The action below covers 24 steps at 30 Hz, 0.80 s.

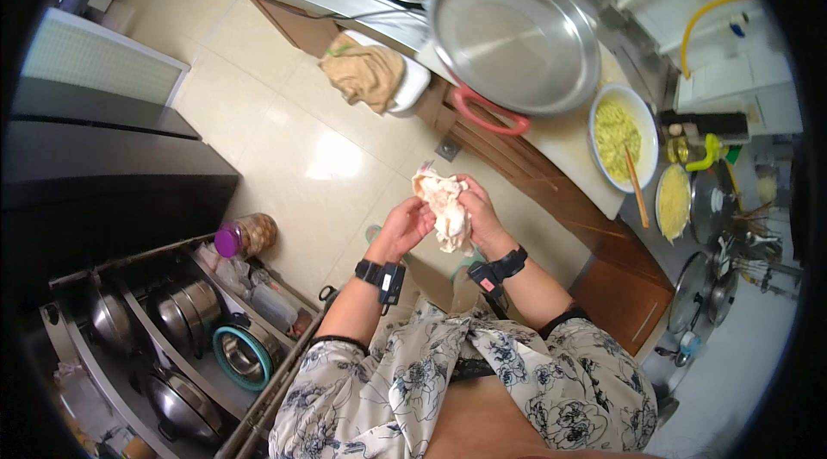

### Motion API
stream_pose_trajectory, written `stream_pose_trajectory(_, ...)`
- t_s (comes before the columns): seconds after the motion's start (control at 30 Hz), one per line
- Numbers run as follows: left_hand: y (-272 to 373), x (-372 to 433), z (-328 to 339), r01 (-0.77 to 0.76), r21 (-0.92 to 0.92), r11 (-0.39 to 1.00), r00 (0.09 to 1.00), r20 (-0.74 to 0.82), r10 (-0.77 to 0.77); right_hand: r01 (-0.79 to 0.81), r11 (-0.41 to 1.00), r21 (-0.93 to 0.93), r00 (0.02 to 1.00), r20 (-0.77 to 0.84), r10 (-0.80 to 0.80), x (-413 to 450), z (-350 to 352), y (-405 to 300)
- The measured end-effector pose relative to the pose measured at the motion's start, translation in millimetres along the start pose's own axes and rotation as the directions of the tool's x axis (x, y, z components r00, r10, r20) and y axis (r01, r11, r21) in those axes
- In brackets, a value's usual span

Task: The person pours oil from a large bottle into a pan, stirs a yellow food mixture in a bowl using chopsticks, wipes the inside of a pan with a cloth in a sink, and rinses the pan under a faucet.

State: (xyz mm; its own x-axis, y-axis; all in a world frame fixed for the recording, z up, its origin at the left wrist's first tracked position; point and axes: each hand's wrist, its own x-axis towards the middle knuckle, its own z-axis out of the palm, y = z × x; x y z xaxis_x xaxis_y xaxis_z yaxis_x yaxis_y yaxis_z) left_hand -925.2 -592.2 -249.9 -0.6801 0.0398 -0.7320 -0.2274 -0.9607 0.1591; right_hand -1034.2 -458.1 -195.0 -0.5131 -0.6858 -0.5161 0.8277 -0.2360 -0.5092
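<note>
A crumpled pale cloth (446,207) with pinkish patches is bunched up between my hands, in front of my body and above the tiled floor. My right hand (479,210) grips its right side, fingers curled into the folds. On the other side, my left hand (408,226) holds the cloth's edge with its fingers, the palm partly turned up. Folds hide some fingertips of both hands. Each wrist wears a black strap with a small box.
Right of me, the counter carries a large steel pan (517,39) with red handles, a white bowl of yellow-green food (617,136) with chopsticks, and a dish of yellow shreds (673,200). A brown cloth (365,71) drapes a white bin (413,81). At left, an open drawer (194,381) holds pots; a purple-lidded jar (255,233) stands nearby.
</note>
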Motion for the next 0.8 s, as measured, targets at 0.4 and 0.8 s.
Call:
stream_pose_trajectory(0.4,147.0,-126.6,-139.5,-0.33,-0.27,0.905,0.94,-0.009,0.341,-0.202,0.973,-0.115,0.956,0.194,0.222,113.9,149.0,72.4)
stream_pose_trajectory(0.8,279.6,-125.7,-126.5,-0.388,-0.246,0.888,0.919,-0.026,0.394,0.085,0.995,-0.049,0.995,0.054,-0.082,241.2,193.0,38.7)
